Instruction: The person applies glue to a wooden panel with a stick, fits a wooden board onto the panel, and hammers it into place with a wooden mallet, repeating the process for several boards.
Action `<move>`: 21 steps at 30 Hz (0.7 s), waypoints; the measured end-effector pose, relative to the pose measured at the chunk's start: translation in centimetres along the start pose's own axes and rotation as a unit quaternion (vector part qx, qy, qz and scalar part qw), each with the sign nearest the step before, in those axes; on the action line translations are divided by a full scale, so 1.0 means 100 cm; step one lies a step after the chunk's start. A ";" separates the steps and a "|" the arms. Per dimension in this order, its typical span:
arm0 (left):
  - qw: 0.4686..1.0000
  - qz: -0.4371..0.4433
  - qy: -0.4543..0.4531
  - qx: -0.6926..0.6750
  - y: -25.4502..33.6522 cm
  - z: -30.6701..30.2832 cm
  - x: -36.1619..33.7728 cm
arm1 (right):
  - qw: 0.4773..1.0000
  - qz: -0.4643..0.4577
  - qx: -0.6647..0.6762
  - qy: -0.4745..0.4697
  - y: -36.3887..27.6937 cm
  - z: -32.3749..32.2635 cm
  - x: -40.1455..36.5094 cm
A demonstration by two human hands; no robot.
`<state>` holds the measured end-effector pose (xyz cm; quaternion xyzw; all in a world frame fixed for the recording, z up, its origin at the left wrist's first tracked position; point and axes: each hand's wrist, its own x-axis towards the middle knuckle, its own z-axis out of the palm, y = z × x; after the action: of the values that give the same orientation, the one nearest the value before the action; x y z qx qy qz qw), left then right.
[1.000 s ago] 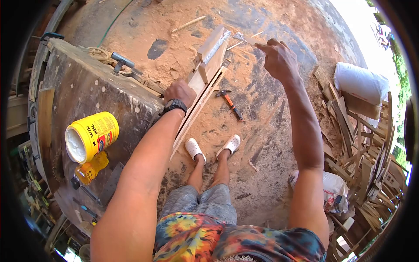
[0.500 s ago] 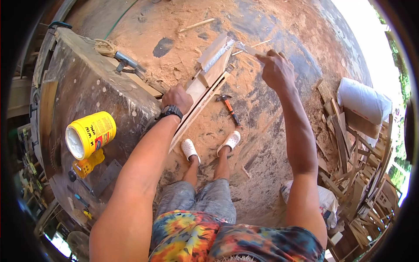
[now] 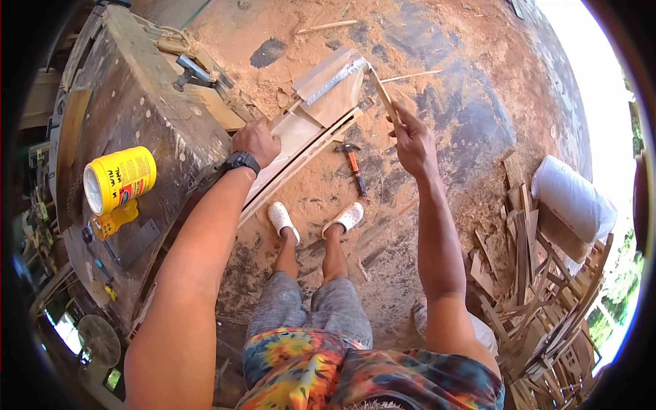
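A long wooden workpiece (image 3: 294,140) with a slotted side juts out past the workbench's edge. Its far end carries a streak of white paste (image 3: 335,80) along a wooden block (image 3: 326,67). My left hand (image 3: 257,145), wearing a black watch, is closed on the near part of the workpiece beside the bench. In my right hand (image 3: 413,145) is a thin flat wooden stick (image 3: 383,94), pinched between fingers and thumb. The stick's far tip meets the pasted corner of the block.
On the workbench (image 3: 137,89) at left lie a yellow tub (image 3: 120,179) of white paste, a yellow bottle (image 3: 115,219) and a metal clamp (image 3: 194,71). An orange-handled hammer (image 3: 353,169) lies on the sawdust floor near my feet. Scrap wood (image 3: 547,307) and a white sack (image 3: 572,205) are at right.
My right hand has moved left and down in view, and the stick is now more upright, its tip at the block's corner. The whole view has shifted slightly; my left hand keeps its hold.
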<state>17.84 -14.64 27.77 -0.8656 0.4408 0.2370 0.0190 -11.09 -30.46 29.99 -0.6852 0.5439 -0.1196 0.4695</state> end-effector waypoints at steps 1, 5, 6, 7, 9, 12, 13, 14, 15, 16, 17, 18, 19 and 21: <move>1.000 0.005 0.007 -0.001 0.001 0.000 0.000 | 1.000 -0.001 0.001 -0.005 0.001 0.002 0.001; 1.000 -0.001 0.016 0.008 0.000 0.002 -0.001 | 0.996 -0.069 -0.055 0.000 -0.003 0.012 0.004; 1.000 -0.003 0.017 0.008 0.000 0.002 -0.001 | 0.995 -0.076 -0.066 -0.004 -0.008 0.013 0.004; 1.000 -0.006 0.017 0.007 0.001 0.002 -0.001 | 0.995 -0.077 -0.066 -0.007 -0.013 0.016 0.002; 1.000 -0.002 0.015 0.009 0.001 0.001 -0.001 | 0.997 -0.057 -0.049 -0.016 -0.023 0.021 -0.006; 1.000 -0.005 0.012 0.007 0.000 0.001 -0.001 | 0.997 -0.065 -0.043 -0.004 -0.019 0.036 -0.013; 1.000 -0.010 0.013 0.005 0.000 0.000 -0.001 | 0.996 -0.068 -0.047 0.014 -0.020 0.039 -0.014; 1.000 -0.011 0.005 0.000 -0.001 0.000 0.000 | 0.995 -0.086 -0.043 0.037 -0.018 0.043 -0.014; 1.000 -0.012 -0.004 -0.004 -0.001 0.001 -0.001 | 0.995 -0.087 -0.045 0.033 -0.022 0.042 -0.013; 1.000 -0.016 -0.005 -0.007 -0.002 0.002 -0.001 | 0.996 -0.058 -0.062 0.027 -0.028 0.040 -0.013; 1.000 -0.015 -0.002 -0.009 -0.002 0.002 0.000 | 0.996 -0.030 -0.079 0.024 -0.031 0.039 -0.011; 1.000 -0.013 0.002 -0.012 -0.002 0.002 0.000 | 0.996 -0.031 -0.081 0.022 -0.032 0.040 -0.009; 1.000 -0.015 0.002 -0.014 -0.002 0.002 0.000 | 0.993 -0.049 -0.102 0.033 -0.031 0.040 -0.007; 1.000 -0.015 -0.001 -0.016 -0.002 0.000 0.000 | 0.989 -0.070 -0.124 0.042 -0.028 0.044 -0.004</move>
<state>17.98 -14.52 27.75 -0.8719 0.4242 0.2446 0.0085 -6.45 -27.94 29.97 -0.7689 0.5245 -0.1127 0.3479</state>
